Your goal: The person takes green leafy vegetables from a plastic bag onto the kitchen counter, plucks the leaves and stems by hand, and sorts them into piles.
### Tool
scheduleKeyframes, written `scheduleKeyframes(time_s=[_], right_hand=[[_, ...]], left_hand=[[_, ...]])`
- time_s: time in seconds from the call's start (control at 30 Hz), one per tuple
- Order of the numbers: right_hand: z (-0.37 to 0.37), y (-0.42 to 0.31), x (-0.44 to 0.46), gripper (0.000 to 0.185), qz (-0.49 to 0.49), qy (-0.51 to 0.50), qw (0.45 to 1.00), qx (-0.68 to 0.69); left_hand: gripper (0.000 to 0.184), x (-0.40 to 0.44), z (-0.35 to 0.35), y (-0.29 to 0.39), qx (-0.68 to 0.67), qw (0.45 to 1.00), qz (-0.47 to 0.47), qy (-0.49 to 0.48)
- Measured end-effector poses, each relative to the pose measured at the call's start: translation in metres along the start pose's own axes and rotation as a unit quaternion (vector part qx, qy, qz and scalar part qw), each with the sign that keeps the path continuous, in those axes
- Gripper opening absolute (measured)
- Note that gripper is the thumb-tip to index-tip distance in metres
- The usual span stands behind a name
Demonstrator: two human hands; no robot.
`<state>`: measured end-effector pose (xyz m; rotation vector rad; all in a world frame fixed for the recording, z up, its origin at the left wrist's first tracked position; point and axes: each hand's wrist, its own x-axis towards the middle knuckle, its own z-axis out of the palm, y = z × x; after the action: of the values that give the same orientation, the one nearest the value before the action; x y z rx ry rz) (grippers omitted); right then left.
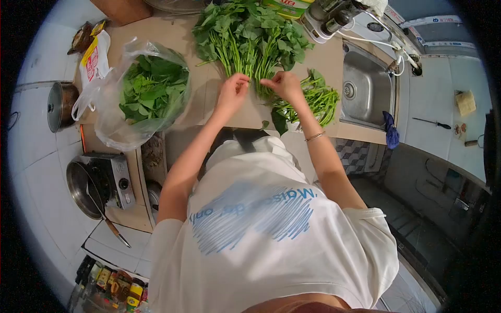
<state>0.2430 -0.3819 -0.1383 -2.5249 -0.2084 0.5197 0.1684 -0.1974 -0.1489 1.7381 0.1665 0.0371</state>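
Note:
A large heap of leafy green stems (245, 39) lies on the brown counter, its stem ends toward me. My left hand (234, 93) is at the lower left of these stems, fingers curled together; what they hold, if anything, is too small to name. On the right, my right hand (284, 86) pinches at the stem ends, thumb and fingers closed on a green stem. Just beyond it sits a smaller pile of cut stems (321, 103), with a leaf hanging over the counter edge. To the left, an open clear plastic bag (112, 117) holds picked leaves (151, 89).
A steel sink (365, 94) is at the right, with a blue cloth (391, 130) on its edge. A pan (83, 190) rests by a stove (121, 180) at lower left. A pot (62, 107) and a white-yellow packet (96, 57) stand beyond the bag.

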Motion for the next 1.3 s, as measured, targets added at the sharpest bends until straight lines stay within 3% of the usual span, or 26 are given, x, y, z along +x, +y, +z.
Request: scheduleKeyframes(time_s=[0.07,0.2,0.27,0.3,0.37,0.5,0.57,0.83,0.93,1.17,1.23,1.27,1.3], right_hand=[[0.013,0.008,0.0,0.039,-0.044,0.02,0.999,-0.017],[0.016,0.022,0.002,0.037,-0.035,0.05,0.998,-0.011],[0.0,0.022,-0.003,0.031,-0.005,0.001,0.993,0.118],[-0.001,0.027,-0.003,0.031,-0.004,0.001,0.993,0.119],[-0.007,0.029,-0.005,0.025,0.02,-0.068,0.936,0.346],[-0.017,0.04,-0.008,0.024,0.029,-0.068,0.937,0.34],[-0.017,0.045,-0.01,0.023,0.025,-0.065,0.934,0.351],[-0.032,0.047,-0.028,0.018,0.023,-0.04,0.903,0.427],[-0.032,0.058,-0.029,0.019,0.018,-0.04,0.895,0.444],[-0.03,0.068,-0.04,0.019,0.046,-0.01,0.907,0.42],[-0.028,0.068,-0.044,0.02,0.059,-0.006,0.913,0.404],[-0.03,0.063,-0.051,0.021,0.024,0.096,0.978,0.182],[-0.032,0.058,-0.054,0.022,-0.012,0.193,0.98,-0.051]], left_hand=[[0.012,0.003,0.014,-0.021,0.057,0.997,-0.052,-0.021],[0.015,0.006,0.027,-0.046,0.135,0.99,-0.042,-0.019],[0.017,0.004,0.032,-0.029,0.095,0.991,-0.09,-0.019],[0.017,0.005,0.036,-0.028,0.096,0.991,-0.09,-0.021],[0.021,0.008,0.044,-0.027,0.197,0.979,-0.059,-0.006],[0.027,0.006,0.052,-0.005,0.239,0.968,-0.067,-0.031],[0.035,0.0,0.053,0.009,0.334,0.941,-0.028,-0.048],[0.04,0.013,0.041,-0.01,0.344,0.939,-0.004,-0.024],[0.036,0.015,0.03,-0.016,0.319,0.947,0.036,0.031],[0.033,0.014,0.016,-0.02,0.2,0.979,-0.018,0.037],[0.03,0.017,0.013,-0.022,0.097,0.99,-0.096,0.046],[0.03,0.017,0.011,-0.02,0.097,0.989,-0.097,0.048],[0.027,0.018,0.009,-0.017,0.022,0.986,-0.155,0.05]])
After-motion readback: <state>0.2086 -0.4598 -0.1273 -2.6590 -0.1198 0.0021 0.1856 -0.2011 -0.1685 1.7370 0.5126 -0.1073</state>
